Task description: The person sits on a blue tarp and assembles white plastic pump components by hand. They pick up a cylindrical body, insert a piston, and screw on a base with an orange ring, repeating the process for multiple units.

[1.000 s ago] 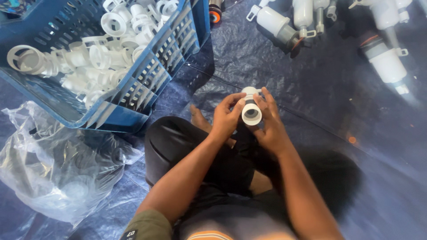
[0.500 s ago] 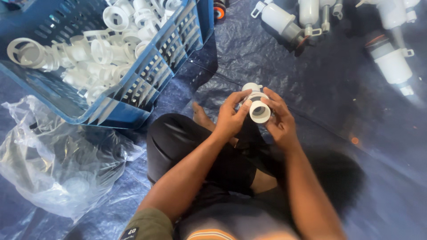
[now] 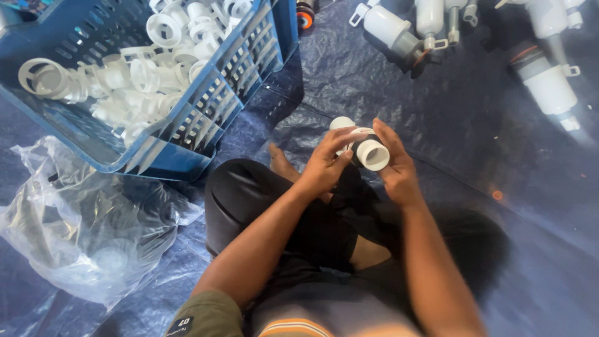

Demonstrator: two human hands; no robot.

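I sit cross-legged on a dark blue tarp (image 3: 474,156) and hold a white plastic pipe fitting (image 3: 368,151) with a dark band in front of my knees. My left hand (image 3: 324,167) grips it from the left, fingers wrapped over its body. My right hand (image 3: 394,168) cups it from the right and below, the open round end facing me. Both hands are shut on this one piece.
A blue slatted crate (image 3: 206,106) full of several white plastic fittings (image 3: 137,75) stands at the upper left. A crumpled clear plastic bag (image 3: 75,231) lies at the left. Larger white valve assemblies (image 3: 543,75) lie on the tarp at the top right.
The fitting has been turned in my hands, so its open end now points more to the right and towards me. Both hands have shifted slightly right.
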